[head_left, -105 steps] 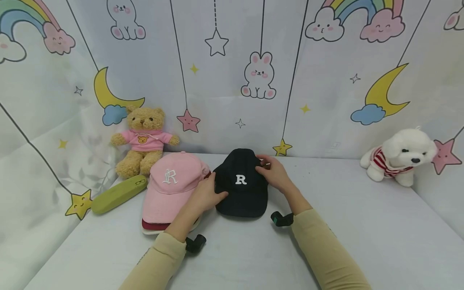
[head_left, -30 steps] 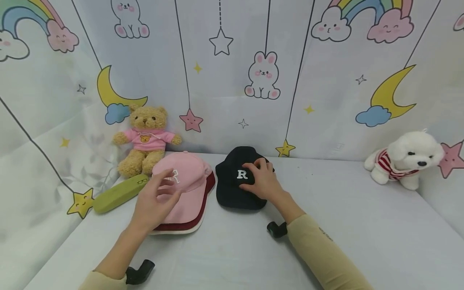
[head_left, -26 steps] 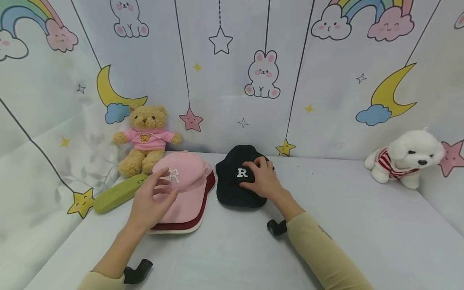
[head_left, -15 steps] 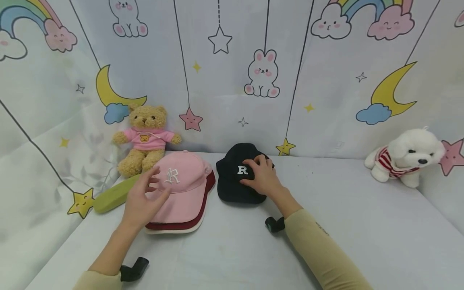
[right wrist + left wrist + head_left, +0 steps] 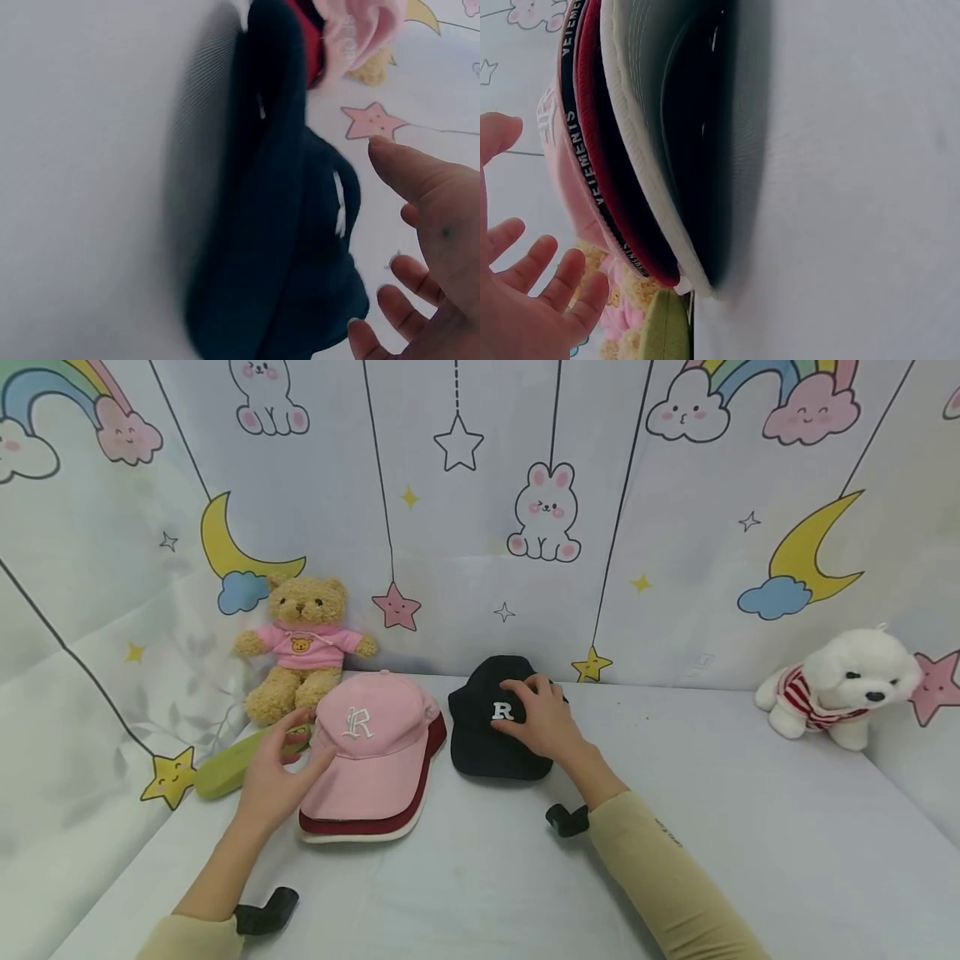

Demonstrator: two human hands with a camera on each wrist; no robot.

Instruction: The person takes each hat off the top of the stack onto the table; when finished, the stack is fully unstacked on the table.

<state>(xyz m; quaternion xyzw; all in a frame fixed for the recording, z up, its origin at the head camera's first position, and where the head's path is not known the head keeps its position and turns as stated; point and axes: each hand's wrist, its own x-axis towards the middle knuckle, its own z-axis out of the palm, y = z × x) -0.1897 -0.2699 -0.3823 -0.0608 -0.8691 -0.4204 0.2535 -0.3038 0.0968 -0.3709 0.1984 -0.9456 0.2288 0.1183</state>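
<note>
A black cap [image 5: 491, 756] with a white R lies on the white table, its brim toward me. My right hand [image 5: 546, 720] is over the right of its crown, thumb and fingers spread; in the right wrist view the thumb stands off the cap and the fingertips are near the crown's edge. To the left lies a stack: a pink cap [image 5: 375, 727] with a white R on top, a dark red cap [image 5: 604, 157] under it and a cream-brimmed one [image 5: 649, 165] lowest. My left hand [image 5: 273, 777] hovers at the stack's left side, fingers loosely spread, holding nothing.
A green glasses case [image 5: 225, 768] lies left of the stack, partly behind my left hand. A teddy bear [image 5: 303, 643] in a pink top sits behind it. At the far right sits a white plush dog [image 5: 825, 689]. A printed backdrop [image 5: 465, 593] closes the rear.
Earlier both hands were at the black cap's sides. My left hand went over to the pink cap, then drifted left; my right moved onto the crown. The black cap has shifted slightly back.
</note>
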